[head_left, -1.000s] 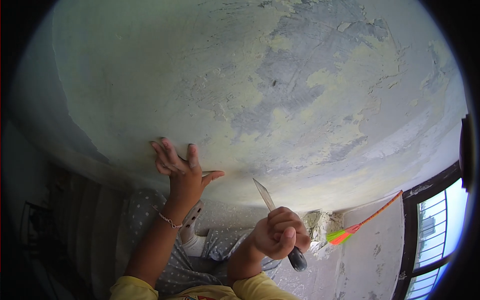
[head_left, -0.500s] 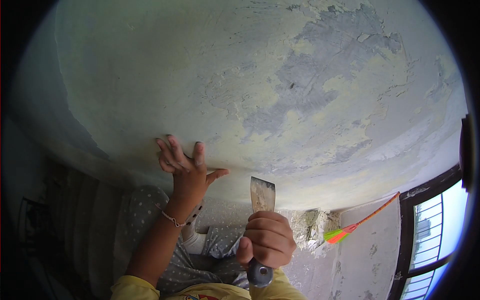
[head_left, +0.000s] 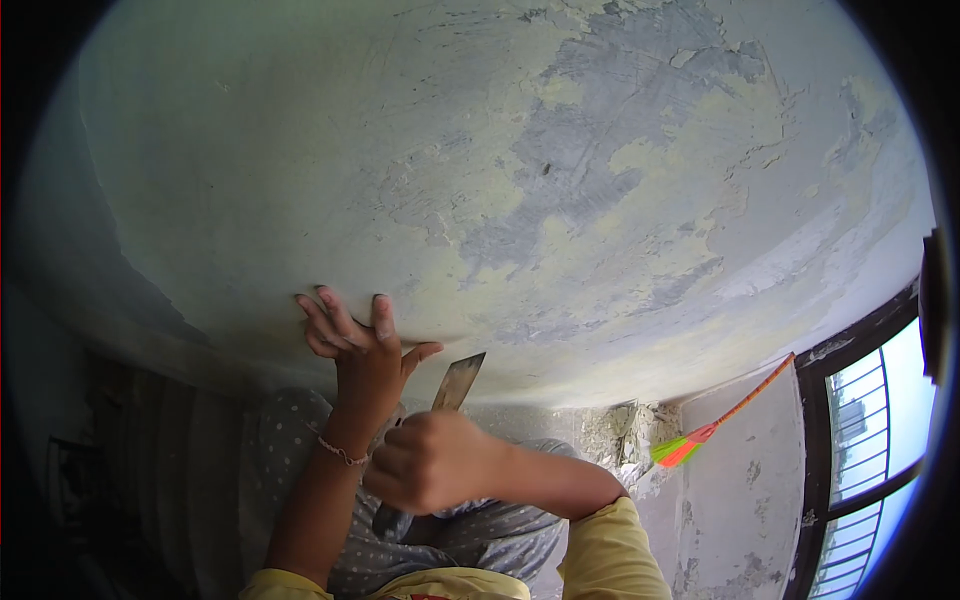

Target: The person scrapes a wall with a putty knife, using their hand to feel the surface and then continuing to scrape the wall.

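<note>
My left hand (head_left: 355, 340) rests against the wall (head_left: 250, 180) with its fingers spread, and a thin bracelet circles the wrist. Closed round a paint scraper (head_left: 459, 383), my right hand (head_left: 430, 462) is low in front of my lap, just right of the left forearm. The scraper's flat, stained blade points up and slightly right, its tip close to the lower part of the wall. Its dark handle end shows below the fist. Yellowish paint is flaked off in patches on the wall, baring grey plaster underneath.
A broom (head_left: 695, 440) with orange and green bristles leans at the right, near a crumbling wall patch (head_left: 632, 435). A dark-framed barred window (head_left: 865, 430) is at the far right. Steps (head_left: 175, 450) descend at the left. My dotted trousers (head_left: 500, 530) show below.
My right hand has swung left with the scraper, and the blade now tilts to the right. The left hand stays spread on the wall; the view has shifted slightly.
</note>
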The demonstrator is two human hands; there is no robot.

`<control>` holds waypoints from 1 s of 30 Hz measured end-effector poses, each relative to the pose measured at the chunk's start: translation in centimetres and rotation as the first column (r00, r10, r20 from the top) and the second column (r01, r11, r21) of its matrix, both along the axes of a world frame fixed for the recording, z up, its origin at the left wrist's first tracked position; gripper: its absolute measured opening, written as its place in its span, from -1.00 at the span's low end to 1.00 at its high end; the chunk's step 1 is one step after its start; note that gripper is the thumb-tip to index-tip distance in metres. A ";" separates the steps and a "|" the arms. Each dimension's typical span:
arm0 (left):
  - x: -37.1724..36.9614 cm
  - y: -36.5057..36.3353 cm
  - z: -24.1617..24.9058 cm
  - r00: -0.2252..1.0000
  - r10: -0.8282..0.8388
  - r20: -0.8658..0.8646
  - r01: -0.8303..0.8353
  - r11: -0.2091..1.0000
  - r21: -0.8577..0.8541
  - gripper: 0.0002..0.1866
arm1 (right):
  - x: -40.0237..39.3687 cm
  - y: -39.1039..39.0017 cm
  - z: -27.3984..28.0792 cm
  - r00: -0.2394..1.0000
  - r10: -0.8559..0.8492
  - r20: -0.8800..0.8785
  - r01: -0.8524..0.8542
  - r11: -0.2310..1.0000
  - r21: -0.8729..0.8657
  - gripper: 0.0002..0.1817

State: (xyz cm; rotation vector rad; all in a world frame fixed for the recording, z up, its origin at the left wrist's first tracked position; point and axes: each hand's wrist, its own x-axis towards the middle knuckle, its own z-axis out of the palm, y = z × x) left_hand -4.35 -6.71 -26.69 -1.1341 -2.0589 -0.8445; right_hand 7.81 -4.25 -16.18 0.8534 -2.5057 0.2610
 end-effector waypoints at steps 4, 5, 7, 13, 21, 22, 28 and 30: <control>-0.3 0.1 -0.6 0.997 -0.061 0.047 0.061 0.998 0.006 0.12 | -0.3 2.3 -0.9 0.971 -0.161 0.179 0.171 0.984 -0.042 -0.85; -0.4 0.0 -0.5 0.997 -0.068 0.040 0.069 0.998 -0.003 0.08 | -0.1 1.8 -0.8 0.981 -0.104 0.164 0.118 0.990 -0.075 -0.83; -0.1 -0.4 -0.1 0.996 -0.083 0.038 0.084 0.996 -0.020 0.03 | 0.1 0.6 -0.5 0.986 -0.087 0.144 0.094 0.994 -0.047 -0.82; -1.1 -2.1 3.3 0.999 -0.032 -0.027 0.031 0.999 -0.035 -0.16 | -0.6 2.8 -1.8 0.970 -0.129 0.206 0.154 0.982 -0.112 -0.81; -3.4 -3.3 3.4 0.939 0.178 0.293 -0.201 0.979 0.047 0.40 | -0.1 4.2 -0.8 0.972 -0.198 0.125 0.222 0.951 -0.217 -0.83; -3.6 -3.2 2.9 0.946 0.161 0.280 -0.180 0.983 0.043 0.40 | -0.1 4.7 -0.8 0.959 -0.242 0.148 0.272 0.933 -0.237 -0.83; -4.1 -2.3 2.2 0.963 0.126 0.240 -0.157 0.981 0.113 0.43 | 0.1 1.5 -0.1 0.992 -0.082 0.092 0.104 0.956 -0.275 -0.79; -4.0 -2.0 2.2 0.953 0.107 0.282 -0.158 0.973 0.167 0.45 | -1.0 3.9 -0.6 0.958 -0.230 0.170 0.270 0.923 -0.274 -0.82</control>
